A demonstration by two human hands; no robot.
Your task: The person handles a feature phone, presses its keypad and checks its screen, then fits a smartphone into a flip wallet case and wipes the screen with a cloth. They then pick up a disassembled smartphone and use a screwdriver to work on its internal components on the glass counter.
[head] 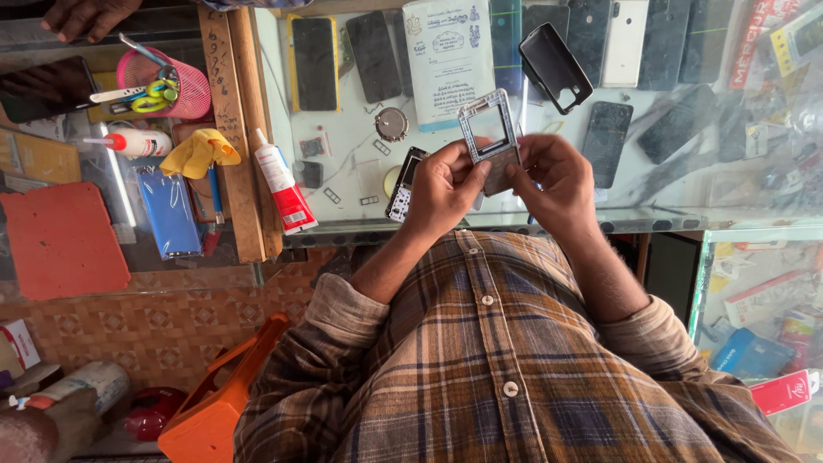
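Note:
Both my hands hold a small grey metal phone frame (pixel 489 137) above a glass counter (pixel 360 163). The frame has an open rectangular window at its top end. My left hand (pixel 446 184) grips its left side with the thumb on the lower part. My right hand (pixel 557 176) grips its right edge. A small phone body with exposed parts (pixel 401 187) lies on the glass just under my left hand.
On the glass lie a black phone case (pixel 555 67), a printed white card (pixel 447 60), a round silver part (pixel 391 123) and a glue tube (pixel 283 182). A pink basket with scissors (pixel 167 86), a yellow cloth (pixel 199 150) and another person's hand (pixel 86 15) are at left. An orange stool (pixel 214 394) stands below.

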